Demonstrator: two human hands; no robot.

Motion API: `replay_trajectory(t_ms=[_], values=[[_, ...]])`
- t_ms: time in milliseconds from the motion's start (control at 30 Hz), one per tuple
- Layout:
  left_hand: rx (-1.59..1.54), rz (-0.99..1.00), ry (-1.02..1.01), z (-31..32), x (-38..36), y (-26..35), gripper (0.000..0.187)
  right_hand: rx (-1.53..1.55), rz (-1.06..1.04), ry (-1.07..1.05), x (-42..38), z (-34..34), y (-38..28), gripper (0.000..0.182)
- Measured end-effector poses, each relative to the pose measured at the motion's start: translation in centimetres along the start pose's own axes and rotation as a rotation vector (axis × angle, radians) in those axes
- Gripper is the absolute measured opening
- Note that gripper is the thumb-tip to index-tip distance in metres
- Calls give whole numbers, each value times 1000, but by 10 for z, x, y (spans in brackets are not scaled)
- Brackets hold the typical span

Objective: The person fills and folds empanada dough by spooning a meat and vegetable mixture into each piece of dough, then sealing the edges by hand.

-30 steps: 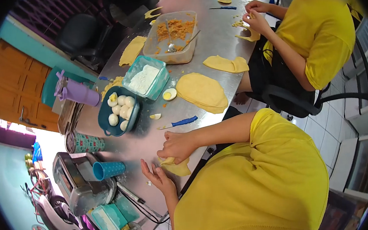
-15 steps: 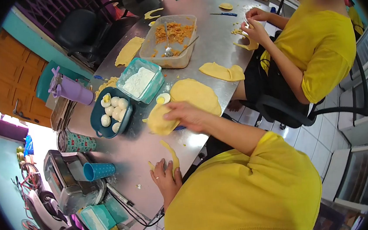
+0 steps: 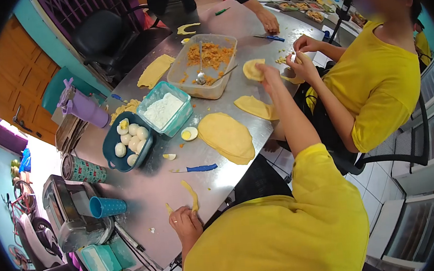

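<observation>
Here, in the head view, the right hand (image 3: 269, 74) is pinching a round dough piece (image 3: 253, 70) by its edge over the table (image 3: 147, 198), near the tub (image 3: 212, 90), while the left hand (image 3: 185, 223) is curling loosely at a dough strip (image 3: 191, 194), its hold impossible to tell.

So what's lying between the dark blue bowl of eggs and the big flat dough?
A halved egg, yolk showing, and a small egg wedge lie between the bowl and the flat dough, as the head view shows.
</observation>
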State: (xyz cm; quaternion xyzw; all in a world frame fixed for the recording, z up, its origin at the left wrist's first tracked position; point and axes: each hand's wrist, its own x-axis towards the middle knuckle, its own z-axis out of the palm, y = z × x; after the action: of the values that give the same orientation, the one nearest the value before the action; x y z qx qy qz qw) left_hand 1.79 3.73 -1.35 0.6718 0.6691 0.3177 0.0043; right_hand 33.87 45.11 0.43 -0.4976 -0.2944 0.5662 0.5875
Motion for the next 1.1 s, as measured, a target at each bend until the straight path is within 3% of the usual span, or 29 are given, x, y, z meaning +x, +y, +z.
replay_trajectory(t_ms=[100,133,167,200,267,300,367,400,467,600,667,700,767,800,867,900,967,1000,1100], values=[[4,-81,21,-4,-3,4,7,124,23,56,34,4,7,42],[9,-83,19,-1,-9,2,7,66,-38,283,19,15,5,48],[-254,-294,129,6,-17,-3,6,11,-107,505,8,24,3,54],[-522,-501,240,10,-19,-6,7,17,-110,498,2,23,14,54],[-649,-558,351,3,-8,2,8,-385,-490,280,-20,15,46,56],[-779,-619,450,0,-4,6,10,-443,-548,236,-46,16,51,53],[-766,-623,455,-9,5,4,10,-506,-588,143,-117,29,45,46],[-719,-573,460,-16,14,5,10,-509,-569,92,-147,36,45,44],[-688,-479,441,-29,29,6,10,-609,-773,-10,-182,40,76,40],[-679,-311,508,-45,58,22,11,-540,-822,-544,-263,79,92,42],[-757,-270,525,-48,61,28,10,-471,-690,-885,-293,100,82,48],[-844,-219,534,-49,61,33,10,-510,-723,-965,-303,107,97,54],[-896,-247,540,-51,56,39,10,-292,-21,-1153,-323,119,104,53],[-833,-214,486,-50,53,38,12,-293,-14,-1171,-328,123,102,53],[-783,-196,399,-44,45,30,18,174,736,-1117,-335,130,97,52],[-773,-214,404,-40,39,24,18,173,757,-1124,-337,131,97,52],[-440,-261,166,-37,28,16,26,143,697,-1103,-339,130,99,48],[-309,-172,170,-38,29,20,31,-21,486,-1140,-338,129,107,45],[-234,-137,139,-31,18,21,36,-281,343,-1197,-341,123,117,42]])
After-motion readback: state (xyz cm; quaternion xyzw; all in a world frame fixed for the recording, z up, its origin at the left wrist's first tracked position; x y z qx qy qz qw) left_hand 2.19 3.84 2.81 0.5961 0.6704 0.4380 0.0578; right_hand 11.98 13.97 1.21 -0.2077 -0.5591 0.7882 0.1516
